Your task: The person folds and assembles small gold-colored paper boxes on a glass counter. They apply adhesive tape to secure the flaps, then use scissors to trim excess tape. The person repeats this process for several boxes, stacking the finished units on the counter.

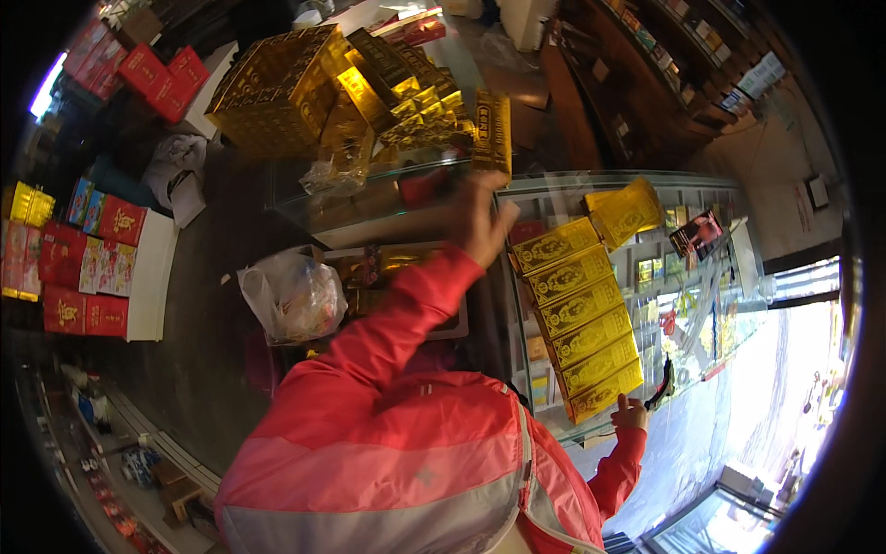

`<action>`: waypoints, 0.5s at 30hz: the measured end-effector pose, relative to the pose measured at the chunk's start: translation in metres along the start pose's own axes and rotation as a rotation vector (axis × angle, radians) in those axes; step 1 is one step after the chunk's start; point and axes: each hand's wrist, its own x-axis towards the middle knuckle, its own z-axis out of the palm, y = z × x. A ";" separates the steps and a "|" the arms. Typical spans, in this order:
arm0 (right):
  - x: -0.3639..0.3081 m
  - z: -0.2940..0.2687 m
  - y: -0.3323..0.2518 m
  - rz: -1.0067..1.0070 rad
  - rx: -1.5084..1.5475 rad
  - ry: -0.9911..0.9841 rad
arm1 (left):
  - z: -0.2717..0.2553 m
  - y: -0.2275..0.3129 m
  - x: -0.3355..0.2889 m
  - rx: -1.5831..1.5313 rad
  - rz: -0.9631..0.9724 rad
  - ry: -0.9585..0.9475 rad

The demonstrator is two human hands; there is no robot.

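My left hand [482, 222] reaches out over the glass counter, blurred by motion. Its fingertips meet the near end of a long gold box [492, 134] beside a pile of gold boxes [420, 102]; whether they grip it cannot be made out. Several gold boxes [580, 309] with embossed faces lie side by side in a slanting row on the glass top. At the row's near end is my right hand [630, 414], fingers loosely extended at the edge of the last box, with nothing visible held. A crumpled gold wrapper or bag [625, 212] lies just beyond the row's far end.
A large stacked block of gold boxes [277, 92] stands far left of the pile. A clear plastic bag [293, 295] sits left of my arm. On the glass counter [683, 323] are a dark picture card [697, 235] and a black curved object [661, 386]. Red boxes [92, 268] fill the left side.
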 end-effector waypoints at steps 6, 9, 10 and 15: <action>-0.027 0.002 -0.070 -0.299 0.033 0.027 | -0.208 -0.136 0.157 0.893 -0.135 0.252; -0.046 0.013 -0.088 -0.342 -0.057 0.043 | -0.243 -0.202 0.186 1.314 -0.509 -0.170; -0.053 0.013 -0.091 -0.323 -0.042 0.034 | -0.248 -0.220 0.197 1.335 -0.720 -0.370; -0.081 0.009 -0.093 -0.295 -0.045 -0.011 | -0.276 -0.297 0.210 1.423 -0.748 -0.324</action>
